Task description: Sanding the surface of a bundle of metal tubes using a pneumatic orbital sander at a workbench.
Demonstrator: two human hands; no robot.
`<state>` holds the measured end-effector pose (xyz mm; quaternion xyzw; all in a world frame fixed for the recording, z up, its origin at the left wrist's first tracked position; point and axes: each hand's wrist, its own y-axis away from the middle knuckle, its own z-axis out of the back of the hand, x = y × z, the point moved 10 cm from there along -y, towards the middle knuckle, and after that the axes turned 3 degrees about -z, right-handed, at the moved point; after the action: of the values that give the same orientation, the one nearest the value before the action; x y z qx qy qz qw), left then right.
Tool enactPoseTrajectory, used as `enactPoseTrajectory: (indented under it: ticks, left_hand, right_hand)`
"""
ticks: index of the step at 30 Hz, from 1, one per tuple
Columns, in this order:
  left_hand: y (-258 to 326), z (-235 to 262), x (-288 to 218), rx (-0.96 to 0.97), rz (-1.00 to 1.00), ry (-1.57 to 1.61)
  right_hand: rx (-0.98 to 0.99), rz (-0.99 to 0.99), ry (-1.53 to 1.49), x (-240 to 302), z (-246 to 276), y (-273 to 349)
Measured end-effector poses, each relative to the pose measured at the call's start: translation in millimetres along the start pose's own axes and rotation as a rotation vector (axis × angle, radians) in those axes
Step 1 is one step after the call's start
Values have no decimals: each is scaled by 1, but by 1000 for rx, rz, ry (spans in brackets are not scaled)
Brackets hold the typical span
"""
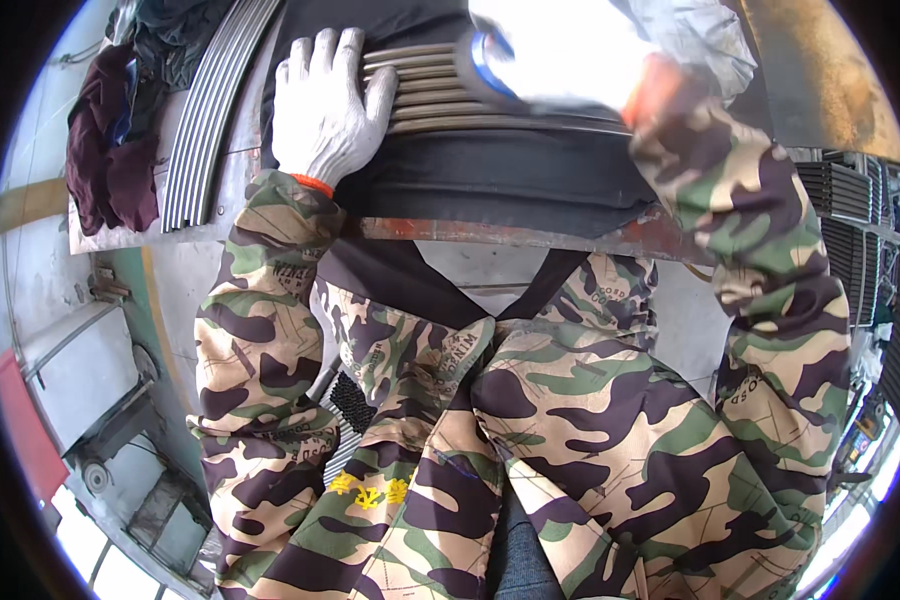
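Note:
My left hand [325, 105], in a white glove, lies flat with its fingers spread on the left ends of several curved metal strips [440, 95]. The strips rest on a dark cloth [500, 175] spread over the bench. My right hand [570, 50], also in a white glove, is blurred and overexposed above the strips' right part. It seems to be closed around a blue-rimmed object [488, 62] that touches the strips. What that object is cannot be made out.
A bundle of long curved grey strips [210, 110] lies at the left of the bench beside a dark maroon cloth [110, 150]. The bench's rusty front edge [510, 235] runs in front of my body. Black racks [850, 210] stand at the right, a rusty plate [820, 70] beyond.

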<state>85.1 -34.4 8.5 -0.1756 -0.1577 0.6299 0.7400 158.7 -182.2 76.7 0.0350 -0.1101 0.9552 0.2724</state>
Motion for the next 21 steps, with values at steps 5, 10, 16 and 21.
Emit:
enactPoseTrajectory:
  ticks: [5,10,16,21]
  left_hand:
    - [5,-10,0,33,9,22]
    - [2,-6,-3,47,2,17]
    - [6,-13,-13,86,18,39]
    - [7,6,-3,29,-15,9]
  right_hand:
    - [64,-42,0,3,-8,4]
    - [-6,-48,38,-9,-8,-15]
    - [44,-28,45,-11,-9,9]
    - [22,-84,95,-40,-5,-7]
